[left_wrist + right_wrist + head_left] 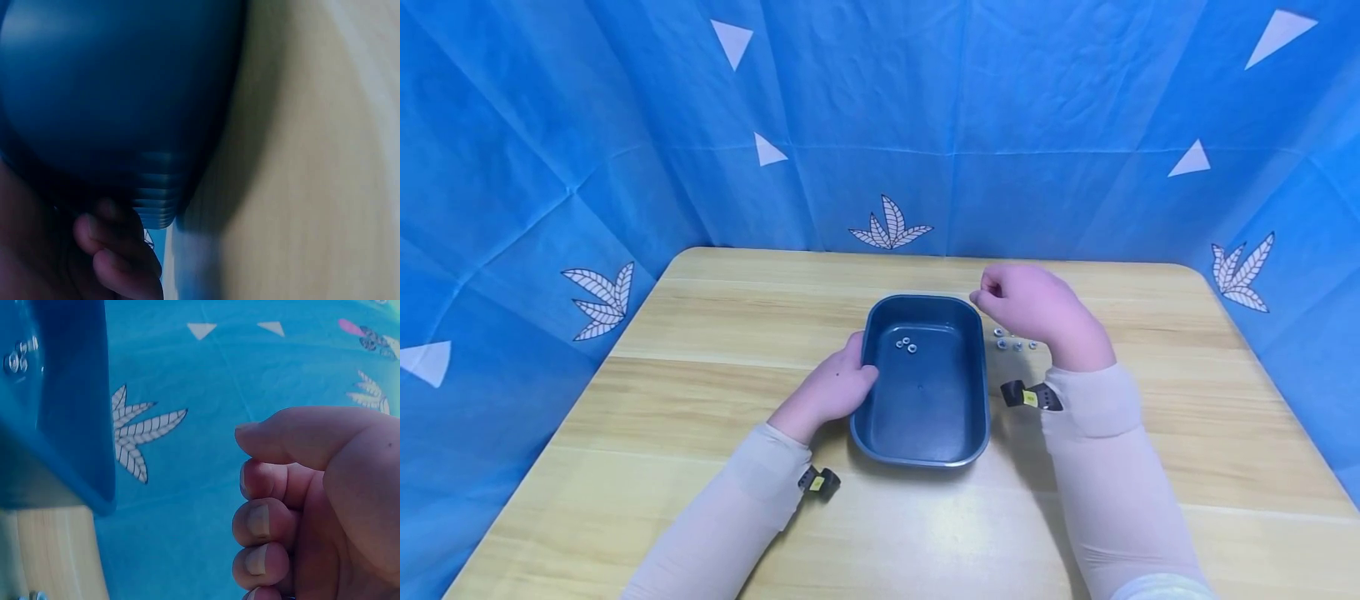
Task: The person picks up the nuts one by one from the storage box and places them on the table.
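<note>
My left hand point(838, 383) grips the left wall of a dark blue tray point(921, 461), thumb over the rim. In the left wrist view, curled fingers point(119, 250) lie by the outside of the tray point(125, 81). Three small metal nuts point(912, 348) lie inside, toward the far left. My right hand point(1037, 308) is raised beside the tray's far right corner, above several more nuts point(1002, 344) on the table. Its fingers point(259, 522) are curled, thumb tip close to the index fingertip; nothing shows between them in the right wrist view.
A light wooden table point(685, 333) carries the tray and the loose nuts. Behind it and at both sides hangs a blue cloth point(1037, 100) with white triangles and leaf drawings. Dark straps with small black devices point(1012, 393) sit on both wrists.
</note>
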`<state>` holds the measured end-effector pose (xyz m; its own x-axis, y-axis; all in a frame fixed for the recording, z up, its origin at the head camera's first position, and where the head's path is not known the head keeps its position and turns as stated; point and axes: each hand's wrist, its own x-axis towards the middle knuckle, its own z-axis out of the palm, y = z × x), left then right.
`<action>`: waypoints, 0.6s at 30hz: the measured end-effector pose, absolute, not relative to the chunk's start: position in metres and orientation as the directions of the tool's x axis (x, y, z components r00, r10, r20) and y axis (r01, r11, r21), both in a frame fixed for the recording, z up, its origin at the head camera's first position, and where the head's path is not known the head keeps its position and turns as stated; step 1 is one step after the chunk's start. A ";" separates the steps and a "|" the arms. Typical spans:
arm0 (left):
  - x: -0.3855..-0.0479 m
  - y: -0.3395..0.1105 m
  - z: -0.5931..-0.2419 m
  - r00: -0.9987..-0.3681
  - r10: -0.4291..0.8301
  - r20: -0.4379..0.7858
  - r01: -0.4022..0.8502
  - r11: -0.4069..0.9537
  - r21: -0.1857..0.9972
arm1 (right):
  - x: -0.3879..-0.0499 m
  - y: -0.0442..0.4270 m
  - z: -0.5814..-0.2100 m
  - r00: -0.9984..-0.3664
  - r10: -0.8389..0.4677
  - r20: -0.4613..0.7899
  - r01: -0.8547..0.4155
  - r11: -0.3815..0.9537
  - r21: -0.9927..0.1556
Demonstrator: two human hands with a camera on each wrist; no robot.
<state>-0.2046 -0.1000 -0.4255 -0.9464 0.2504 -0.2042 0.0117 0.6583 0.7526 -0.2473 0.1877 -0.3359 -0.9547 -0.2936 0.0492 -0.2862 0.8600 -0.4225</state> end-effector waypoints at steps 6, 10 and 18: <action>-0.204 -0.100 -0.425 -0.946 0.253 -0.204 0.013 0.657 0.754 | -0.239 0.172 -0.328 -0.940 -0.338 0.049 -0.329 0.857 -0.395; -0.205 -0.099 -0.425 -0.946 0.252 -0.204 0.014 0.660 0.751 | -0.235 0.163 -0.324 -0.924 -0.379 0.055 -0.369 0.843 -0.392; -0.205 -0.101 -0.426 -0.947 0.248 -0.206 0.013 0.667 0.745 | -0.232 0.142 -0.322 -0.897 -0.432 0.095 -0.433 0.813 -0.390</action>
